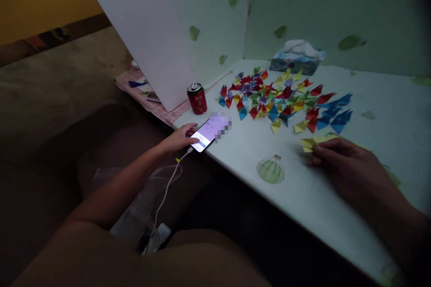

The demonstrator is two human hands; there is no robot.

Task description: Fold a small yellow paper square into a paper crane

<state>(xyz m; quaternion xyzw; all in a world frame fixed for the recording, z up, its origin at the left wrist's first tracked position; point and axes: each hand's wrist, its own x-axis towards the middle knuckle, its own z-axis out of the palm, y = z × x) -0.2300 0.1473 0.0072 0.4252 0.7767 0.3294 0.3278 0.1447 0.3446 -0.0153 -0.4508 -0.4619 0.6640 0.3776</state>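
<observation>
My left hand (178, 138) grips the lower end of a lit smartphone (205, 136), its thumb over the screen. The phone is at the table's edge, with a white charging cable (166, 188) plugged into its bottom; part of its picture is pixelated. Between the thumb and fingers of my right hand (346, 161) is a small yellow folded paper (308, 145), held just above the tabletop. Beyond both hands lies a spread of folded paper birds (286, 94) in red, blue, yellow, green and purple.
A red drink can (197, 99) stands behind the phone. At the back is a tissue box (298, 58) against the patterned wall. The white table (235, 157) ends in a front edge above my legs. A clear plastic bag (131, 206) hangs or lies below, at left.
</observation>
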